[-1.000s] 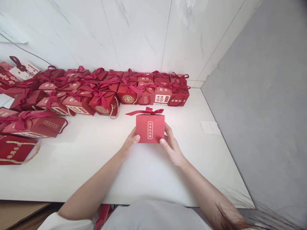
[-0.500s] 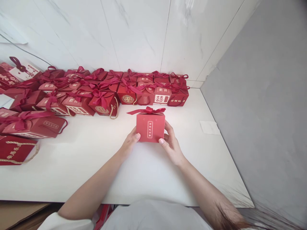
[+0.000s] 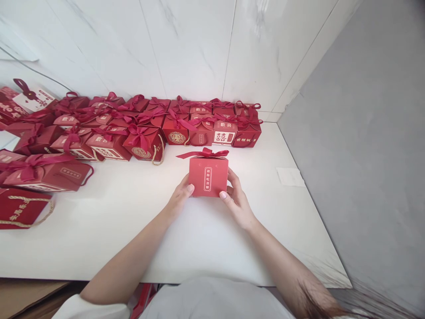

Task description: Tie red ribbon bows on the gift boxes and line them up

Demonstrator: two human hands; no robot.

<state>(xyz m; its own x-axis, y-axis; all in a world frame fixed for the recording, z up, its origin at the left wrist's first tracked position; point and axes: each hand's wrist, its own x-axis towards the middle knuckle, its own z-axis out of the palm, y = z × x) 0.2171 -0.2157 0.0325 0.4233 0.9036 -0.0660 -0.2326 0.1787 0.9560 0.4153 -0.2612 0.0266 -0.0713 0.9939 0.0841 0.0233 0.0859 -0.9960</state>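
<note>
A red gift box [image 3: 199,177] with a ribbon bow [image 3: 206,153] on top is held upright between both of my hands. Its near side carries a framed column of pale characters. My left hand [image 3: 179,197] grips the lower left edge, thumb at the front corner. On the opposite side my right hand [image 3: 238,199] wraps the lower right edge, its thumb on the front and fingers partly hidden behind. Beyond the held box stand several similar red boxes with bows, the nearest being a box with a white label [image 3: 225,136].
Several rows of ribboned red boxes [image 3: 109,146] fill the back and left of the white table [image 3: 212,248]. A box with a rope handle [image 3: 23,208] sits at the left. A white paper piece [image 3: 290,177] lies near the right edge, beside a grey wall [image 3: 365,133].
Almost nothing differs. The box and my hands stay in the same place, with at most a very slight shift of the box.
</note>
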